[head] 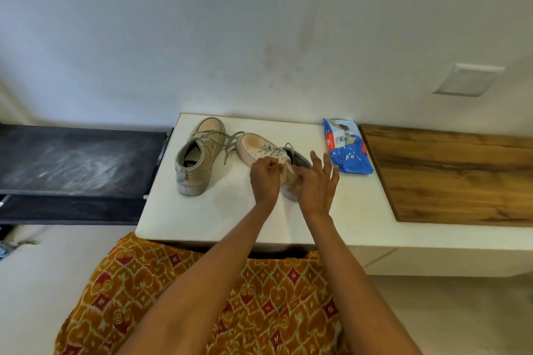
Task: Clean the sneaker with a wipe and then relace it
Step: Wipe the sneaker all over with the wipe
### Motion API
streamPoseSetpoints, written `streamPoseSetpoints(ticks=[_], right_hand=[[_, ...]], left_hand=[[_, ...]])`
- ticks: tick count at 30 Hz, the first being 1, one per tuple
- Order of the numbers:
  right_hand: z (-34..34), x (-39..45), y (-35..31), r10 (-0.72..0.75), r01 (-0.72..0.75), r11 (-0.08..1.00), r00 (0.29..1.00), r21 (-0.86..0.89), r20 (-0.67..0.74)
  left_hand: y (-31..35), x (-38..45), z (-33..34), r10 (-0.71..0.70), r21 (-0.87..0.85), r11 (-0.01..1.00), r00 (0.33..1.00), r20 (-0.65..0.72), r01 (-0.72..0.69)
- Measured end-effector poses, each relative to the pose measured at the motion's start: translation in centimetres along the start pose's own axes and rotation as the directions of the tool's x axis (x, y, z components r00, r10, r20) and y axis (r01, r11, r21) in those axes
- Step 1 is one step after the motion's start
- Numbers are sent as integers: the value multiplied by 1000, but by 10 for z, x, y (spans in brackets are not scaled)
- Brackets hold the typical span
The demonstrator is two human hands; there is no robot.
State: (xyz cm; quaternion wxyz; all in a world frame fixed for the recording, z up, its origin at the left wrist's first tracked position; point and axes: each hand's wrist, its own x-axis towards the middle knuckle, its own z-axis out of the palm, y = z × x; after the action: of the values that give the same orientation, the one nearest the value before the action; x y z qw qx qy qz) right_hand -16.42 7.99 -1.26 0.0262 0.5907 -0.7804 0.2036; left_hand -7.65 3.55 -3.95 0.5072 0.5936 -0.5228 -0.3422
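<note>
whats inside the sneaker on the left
The left sneaker shows a dark insole with something small and pale lying on it. The toe end inside is hidden by the tongue and laces.

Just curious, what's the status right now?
Left hand pinches wipe on near sneaker; right hand steadies it, fingers spread. Laces still in. Nothing in the way.

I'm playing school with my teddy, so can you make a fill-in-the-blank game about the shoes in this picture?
1. The number of sneakers on the white table is ____.
2. The wipes pack is coloured ____.
3. Both hands work at the sneaker nearer the ____.
4. The other sneaker is touched by ____ hands.

Missing words: two; blue; wipes pack; no
</note>
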Motion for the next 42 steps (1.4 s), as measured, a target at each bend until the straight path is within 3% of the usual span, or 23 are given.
streamPoseSetpoints(ticks=[7,10,14,17,20,25,29,32,37,42], right_hand=[[8,1,3,-33,30,998,998,-53,-61],[9,1,3,-39,38,999,996,-20,-79],[14,1,3,-38,37,999,994,-13,-100],[17,0,4,-28,28,1000,996,-3,-88],[13,0,4,-19,18,1000,998,-20,-58],[11,1,2,-27,25,999,997,-26,-76],[13,0,4,-33,32,999,995,-7,-91],[14,2,8,-59,57,998,993,-24,-99],[9,9,27,-25,23,1000,990,-14,-135],[16,11,16,23,-17,999,991,44,-134]], left_hand=[[-7,83,-11,-126,290,948,992,-32,130],[-11,94,-15,-136,326,934,990,-48,144],[-5,58,3,-40,240,971,997,65,23],[-9,26,4,39,115,992,999,34,-42],[-17,33,-4,104,213,971,993,49,-112],[-13,88,-20,-94,368,925,995,-14,92],[-10,107,-26,-89,450,892,992,91,39],[-2,83,-15,-34,378,925,984,176,-35],[-13,43,-9,78,236,964,979,189,-122],[-18,57,-7,93,181,978,994,60,-103]])
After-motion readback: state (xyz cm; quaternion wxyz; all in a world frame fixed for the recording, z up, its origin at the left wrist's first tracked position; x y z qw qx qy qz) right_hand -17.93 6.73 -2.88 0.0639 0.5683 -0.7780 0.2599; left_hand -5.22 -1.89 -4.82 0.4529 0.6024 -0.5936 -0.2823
